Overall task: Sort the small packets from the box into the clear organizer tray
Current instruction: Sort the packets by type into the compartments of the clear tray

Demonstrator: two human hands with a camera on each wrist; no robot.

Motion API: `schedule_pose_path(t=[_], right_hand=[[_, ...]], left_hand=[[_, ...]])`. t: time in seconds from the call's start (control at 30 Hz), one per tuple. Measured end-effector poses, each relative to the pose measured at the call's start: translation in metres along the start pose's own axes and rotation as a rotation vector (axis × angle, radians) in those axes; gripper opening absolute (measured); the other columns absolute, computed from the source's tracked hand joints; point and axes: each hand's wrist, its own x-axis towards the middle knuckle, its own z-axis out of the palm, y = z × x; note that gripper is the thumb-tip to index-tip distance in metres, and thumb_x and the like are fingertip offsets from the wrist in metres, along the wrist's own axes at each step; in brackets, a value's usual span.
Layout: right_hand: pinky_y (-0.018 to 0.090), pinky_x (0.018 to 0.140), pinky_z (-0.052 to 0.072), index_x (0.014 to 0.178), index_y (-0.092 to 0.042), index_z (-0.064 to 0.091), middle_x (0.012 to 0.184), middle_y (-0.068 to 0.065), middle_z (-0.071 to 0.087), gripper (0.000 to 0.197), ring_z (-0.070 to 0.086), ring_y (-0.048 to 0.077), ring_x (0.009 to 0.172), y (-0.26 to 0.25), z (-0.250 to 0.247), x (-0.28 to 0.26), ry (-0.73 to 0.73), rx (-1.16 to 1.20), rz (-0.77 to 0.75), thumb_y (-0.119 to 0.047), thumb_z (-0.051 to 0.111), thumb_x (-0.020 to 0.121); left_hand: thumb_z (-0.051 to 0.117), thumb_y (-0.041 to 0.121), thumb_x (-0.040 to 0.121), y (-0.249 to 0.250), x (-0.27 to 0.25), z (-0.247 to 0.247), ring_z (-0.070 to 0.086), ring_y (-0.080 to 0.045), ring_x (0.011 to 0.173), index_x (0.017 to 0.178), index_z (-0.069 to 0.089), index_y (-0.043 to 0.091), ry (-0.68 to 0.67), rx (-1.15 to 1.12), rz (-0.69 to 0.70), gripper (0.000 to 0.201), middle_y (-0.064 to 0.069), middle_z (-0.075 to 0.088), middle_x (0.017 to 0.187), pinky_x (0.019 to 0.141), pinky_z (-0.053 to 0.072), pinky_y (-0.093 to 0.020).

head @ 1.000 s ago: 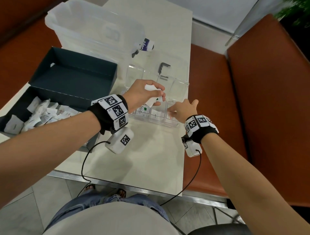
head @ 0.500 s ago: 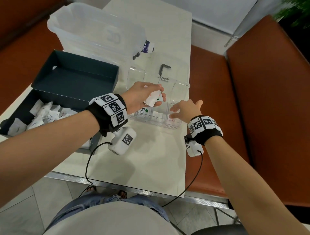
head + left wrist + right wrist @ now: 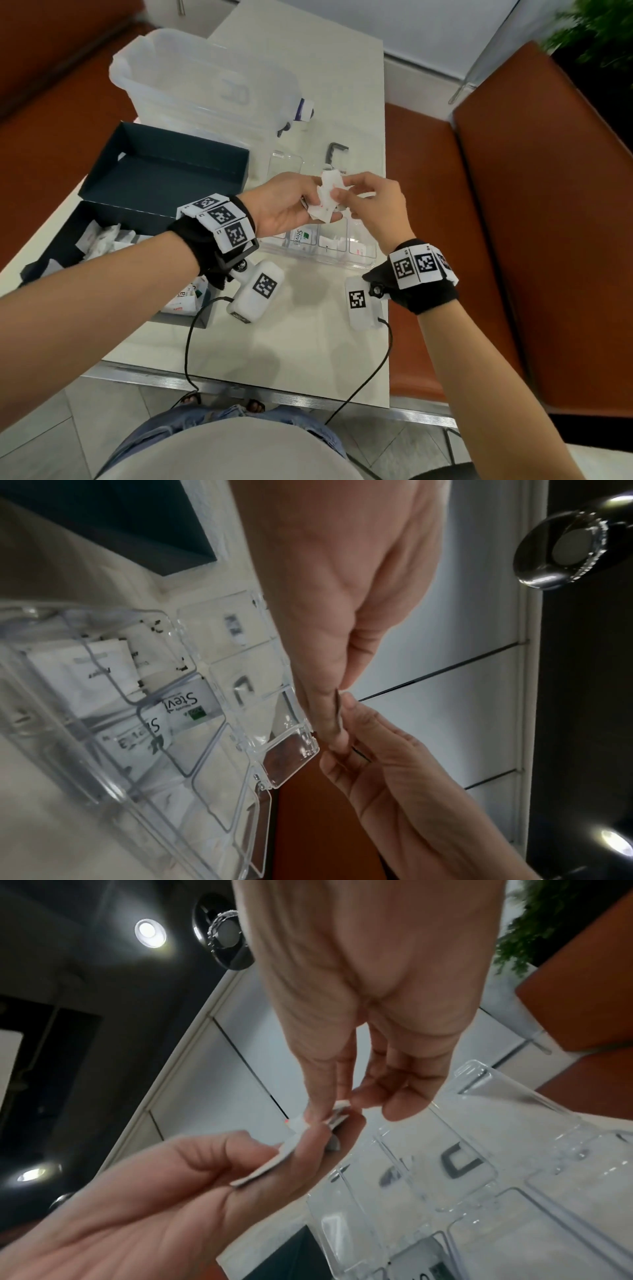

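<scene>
A large translucent plastic tub stood at the far end of the white table, with a small purple-and-white bottle beside it and a dark bent metal piece just behind the clear organizer tray. The hands met above the tray, covering its middle compartments in the head view. The left hand held a small bunch of white packets between thumb and fingers, and the right hand pinched one of them at its tip. The tray's near compartments held white packets, one printed "Stevia". The dark box at the left held a loose heap of packets.
</scene>
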Motion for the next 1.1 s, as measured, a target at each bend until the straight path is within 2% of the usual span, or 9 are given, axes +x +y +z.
schedule_pose_path(t=[0.1,0.23,0.3,0.4,0.5,0.67,0.8,0.97,1.1], right_hand=[[0.024,0.063,0.055,0.089,-0.015,0.071,0.076,0.003,0.071,0.012,0.063,0.010,0.062,-0.003,-0.001,0.000,0.035,0.146,0.061,-0.021,0.076,0.081],[0.025,0.065,0.054,0.094,-0.008,0.071,0.076,0.005,0.071,0.015,0.064,0.013,0.062,-0.011,0.003,0.000,0.080,0.278,0.133,-0.016,0.075,0.082],[0.027,0.066,0.055,0.095,-0.005,0.070,0.075,0.006,0.070,0.015,0.064,0.014,0.063,-0.016,0.006,0.000,0.085,0.319,0.148,-0.013,0.073,0.083],[0.029,0.067,0.056,0.097,-0.003,0.070,0.074,0.006,0.069,0.015,0.063,0.014,0.063,-0.025,0.012,-0.001,0.055,0.309,0.119,-0.011,0.072,0.084],[0.024,0.063,0.055,0.090,-0.011,0.072,0.074,0.003,0.068,0.008,0.062,0.012,0.063,-0.034,0.018,-0.001,0.067,0.263,0.086,-0.014,0.073,0.083],[0.025,0.057,0.055,0.088,-0.001,0.063,0.074,0.011,0.065,0.003,0.063,0.017,0.057,-0.042,0.032,-0.004,0.149,0.498,0.241,0.001,0.063,0.086],[0.026,0.055,0.056,0.092,0.002,0.057,0.072,0.014,0.065,0.004,0.069,0.022,0.060,-0.052,0.046,-0.011,0.127,0.670,0.292,0.004,0.058,0.089],[0.024,0.054,0.054,0.086,-0.001,0.058,0.067,0.011,0.066,0.007,0.068,0.020,0.059,-0.058,0.049,-0.012,0.164,0.774,0.298,0.004,0.059,0.089],[0.025,0.048,0.052,0.088,0.004,0.058,0.076,0.023,0.065,0.004,0.068,0.021,0.055,-0.061,0.057,-0.017,0.094,0.719,0.279,0.006,0.061,0.087]], left_hand=[[0.035,-0.018,0.094,-0.001,-0.005,-0.001,0.061,-0.034,0.110,0.129,0.050,-0.007,-0.002,0.078,0.037,0.039,-0.025,0.055,0.127,0.085,0.057,-0.038],[0.048,-0.015,0.093,0.000,-0.011,-0.009,0.071,-0.025,0.082,0.120,0.055,0.002,0.051,0.139,0.116,0.033,-0.023,0.061,0.117,0.065,0.061,-0.028],[0.054,-0.013,0.091,0.000,-0.013,-0.014,0.073,-0.020,0.074,0.122,0.056,0.001,0.068,0.163,0.147,0.034,-0.020,0.065,0.111,0.061,0.058,-0.023],[0.060,-0.007,0.089,0.000,-0.016,-0.023,0.073,-0.019,0.078,0.124,0.057,-0.001,0.072,0.163,0.168,0.035,-0.020,0.068,0.108,0.063,0.057,-0.024],[0.061,-0.003,0.090,0.002,-0.017,-0.029,0.073,-0.022,0.087,0.122,0.059,-0.003,0.097,0.176,0.186,0.032,-0.021,0.068,0.111,0.066,0.059,-0.026],[0.062,-0.005,0.089,0.003,-0.015,-0.040,0.073,-0.022,0.084,0.104,0.066,0.007,0.188,0.118,0.294,0.020,-0.016,0.067,0.113,0.067,0.060,-0.028],[0.063,-0.002,0.090,-0.001,-0.014,-0.048,0.072,-0.020,0.085,0.109,0.067,0.009,0.176,0.178,0.376,0.022,-0.012,0.067,0.117,0.070,0.059,-0.028],[0.063,-0.002,0.089,0.000,-0.015,-0.054,0.073,-0.020,0.082,0.105,0.068,0.009,0.202,0.162,0.386,0.020,-0.010,0.071,0.108,0.068,0.058,-0.026],[0.068,-0.002,0.085,0.003,-0.018,-0.053,0.073,-0.020,0.084,0.112,0.068,0.008,0.126,0.216,0.350,0.029,-0.011,0.070,0.111,0.067,0.058,-0.025]])
